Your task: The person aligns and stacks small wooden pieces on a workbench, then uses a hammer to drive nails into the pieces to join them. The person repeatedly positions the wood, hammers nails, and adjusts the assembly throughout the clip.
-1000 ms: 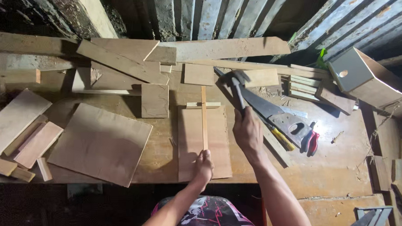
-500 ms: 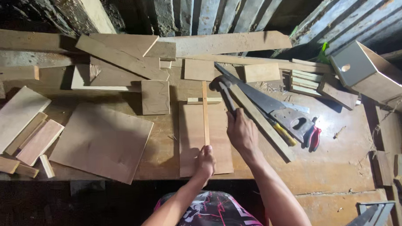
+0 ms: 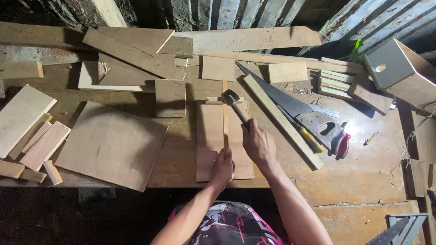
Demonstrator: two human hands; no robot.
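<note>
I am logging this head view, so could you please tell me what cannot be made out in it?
- Hammer handle end: hidden inside the right hand.
- Thin strip near end: covered by the left hand.
- Second saw: cut off by the bottom edge.
- Behind the planks: too dark.

Left hand [image 3: 223, 167]: fingers curled shut in a pinch, knuckles up, forearm bare, running down toward 7 o'clock. Right hand [image 3: 258, 144]: closed in a fist grip, thumb side toward 11 o'clock, wrist straight, forearm bare, running down toward 5 o'clock. Hands just beside each other.
</note>
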